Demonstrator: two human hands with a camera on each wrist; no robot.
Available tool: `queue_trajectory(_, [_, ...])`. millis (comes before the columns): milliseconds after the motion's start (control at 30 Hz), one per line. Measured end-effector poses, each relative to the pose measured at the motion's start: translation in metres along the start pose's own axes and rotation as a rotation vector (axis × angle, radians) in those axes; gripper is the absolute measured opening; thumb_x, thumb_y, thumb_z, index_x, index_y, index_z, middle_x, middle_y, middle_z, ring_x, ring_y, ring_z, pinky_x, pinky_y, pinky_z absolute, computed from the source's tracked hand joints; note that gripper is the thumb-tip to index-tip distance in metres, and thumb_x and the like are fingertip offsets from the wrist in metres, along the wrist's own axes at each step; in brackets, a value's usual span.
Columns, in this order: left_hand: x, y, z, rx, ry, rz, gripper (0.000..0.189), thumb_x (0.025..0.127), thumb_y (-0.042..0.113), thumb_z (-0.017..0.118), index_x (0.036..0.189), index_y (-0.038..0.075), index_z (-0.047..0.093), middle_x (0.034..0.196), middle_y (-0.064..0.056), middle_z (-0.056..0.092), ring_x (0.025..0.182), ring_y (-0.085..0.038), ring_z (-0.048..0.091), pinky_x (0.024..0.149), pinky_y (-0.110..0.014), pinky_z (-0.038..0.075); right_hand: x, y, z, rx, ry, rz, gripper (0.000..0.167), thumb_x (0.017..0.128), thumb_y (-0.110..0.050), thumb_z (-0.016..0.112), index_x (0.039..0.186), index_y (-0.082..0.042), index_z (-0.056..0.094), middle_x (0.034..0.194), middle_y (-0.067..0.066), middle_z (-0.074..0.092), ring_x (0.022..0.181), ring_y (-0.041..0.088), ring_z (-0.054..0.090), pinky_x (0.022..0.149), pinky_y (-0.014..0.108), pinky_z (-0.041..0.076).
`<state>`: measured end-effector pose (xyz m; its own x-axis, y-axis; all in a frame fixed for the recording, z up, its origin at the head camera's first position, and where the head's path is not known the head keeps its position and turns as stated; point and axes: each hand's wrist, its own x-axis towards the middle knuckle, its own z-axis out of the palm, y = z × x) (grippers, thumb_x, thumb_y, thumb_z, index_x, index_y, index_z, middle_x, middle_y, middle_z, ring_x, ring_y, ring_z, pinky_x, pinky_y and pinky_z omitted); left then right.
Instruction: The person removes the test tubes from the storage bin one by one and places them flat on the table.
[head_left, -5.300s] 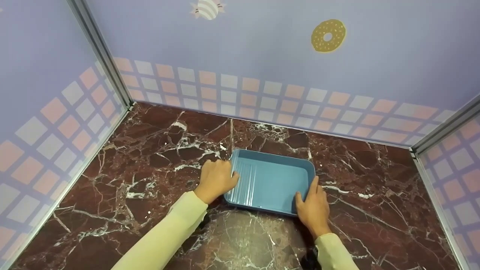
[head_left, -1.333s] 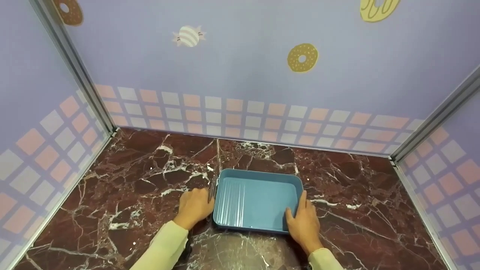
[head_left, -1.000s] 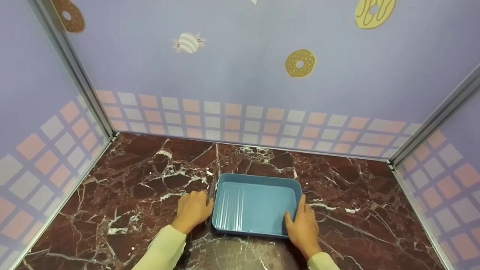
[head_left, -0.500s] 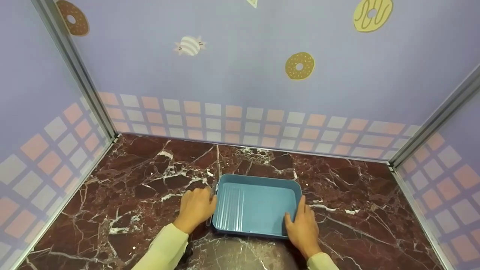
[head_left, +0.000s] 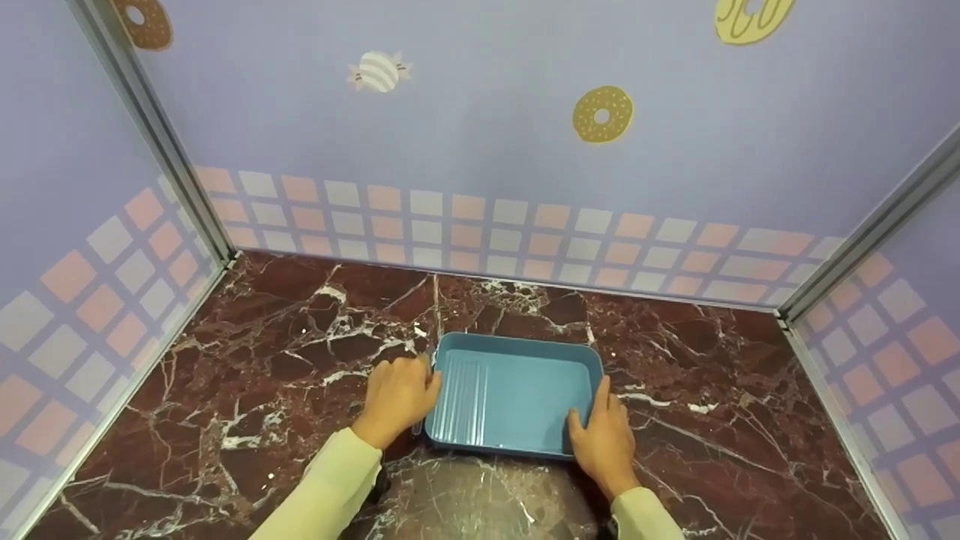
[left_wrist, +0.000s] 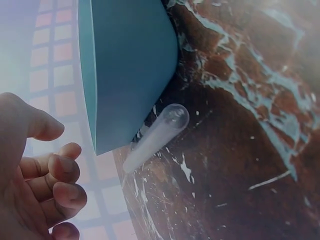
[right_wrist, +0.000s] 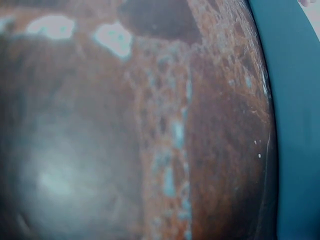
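A blue rectangular tray (head_left: 536,397) lies on the dark red marble surface. My right hand (head_left: 606,444) grips its right wall, thumb inside and fingers along the outside. Several clear parallel tube-like strips (head_left: 461,405) run along the left part of the tray's inside. My left hand (head_left: 397,394) is beside the tray's left wall, fingers loosely curled and holding nothing in the left wrist view. There a clear round-ended tube (left_wrist: 155,137) lies on the marble close to the tray wall, apart from the fingers (left_wrist: 65,167). The right wrist view shows no right fingers, only marble and the tray wall (right_wrist: 297,125).
Lilac wall panels (head_left: 495,135) with a pink and white check band stand behind and on both sides, joined by grey metal corner posts (head_left: 161,135). Marble surface (head_left: 712,375) extends around the tray on both sides.
My left hand was over the tray's left rim, then drew left beside it, where a clear tube now shows. In the last half second it shifted slightly right. The right hand kept its grip.
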<state>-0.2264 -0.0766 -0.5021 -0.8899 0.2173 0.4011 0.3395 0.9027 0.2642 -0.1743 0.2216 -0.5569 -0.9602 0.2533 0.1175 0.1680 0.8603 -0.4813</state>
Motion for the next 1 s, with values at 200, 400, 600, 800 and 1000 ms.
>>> queue_trajectory(200, [-0.001,0.005,0.0,-0.01,-0.016,0.0,0.035,0.084,0.026,0.068,0.057,0.017,0.046,0.047,0.0,0.049,0.044,-0.02,0.036,0.045,-0.033,0.029,-0.001,-0.001,-0.001,-0.004,0.013,-0.002,0.079,0.091,-0.032,0.057,0.151,0.003,0.019,0.136,0.028,0.046,0.123,0.043,0.046,0.094,0.057,0.042])
queue_trajectory(400, [0.003,0.009,-0.003,0.005,0.005,0.022,0.037,0.084,0.026,0.068,0.056,0.017,0.045,0.047,-0.002,0.051,0.043,-0.019,0.036,0.045,-0.032,0.028,0.001,-0.005,0.0,0.001,0.013,-0.012,0.078,0.092,-0.033,0.056,0.151,0.002,0.019,0.139,0.027,0.045,0.126,0.043,0.045,0.096,0.057,0.041])
queue_trajectory(600, [0.006,0.015,-0.004,-0.001,-0.052,0.014,0.037,0.086,0.028,0.066,0.056,0.017,0.046,0.049,-0.002,0.053,0.044,-0.019,0.038,0.048,-0.033,0.03,0.002,-0.005,0.0,-0.013,0.003,-0.017,0.078,0.093,-0.033,0.055,0.151,0.003,0.017,0.139,0.028,0.044,0.126,0.043,0.044,0.096,0.057,0.041])
queue_trajectory(800, [0.009,0.021,0.0,0.015,-0.06,0.028,0.033,0.086,0.029,0.065,0.06,0.015,0.051,0.053,-0.004,0.057,0.045,-0.021,0.042,0.047,-0.034,0.033,0.004,-0.003,-0.001,-0.008,-0.001,-0.016,0.079,0.092,-0.033,0.056,0.151,0.003,0.016,0.139,0.028,0.044,0.126,0.043,0.044,0.096,0.057,0.04])
queue_trajectory(1000, [0.008,0.026,0.004,0.011,-0.082,0.043,0.041,0.086,0.03,0.065,0.055,0.018,0.04,0.047,0.001,0.045,0.044,-0.018,0.038,0.045,-0.031,0.029,0.002,-0.002,0.001,-0.015,-0.012,-0.014,0.08,0.092,-0.033,0.055,0.151,0.003,0.016,0.138,0.027,0.044,0.125,0.042,0.045,0.095,0.057,0.041])
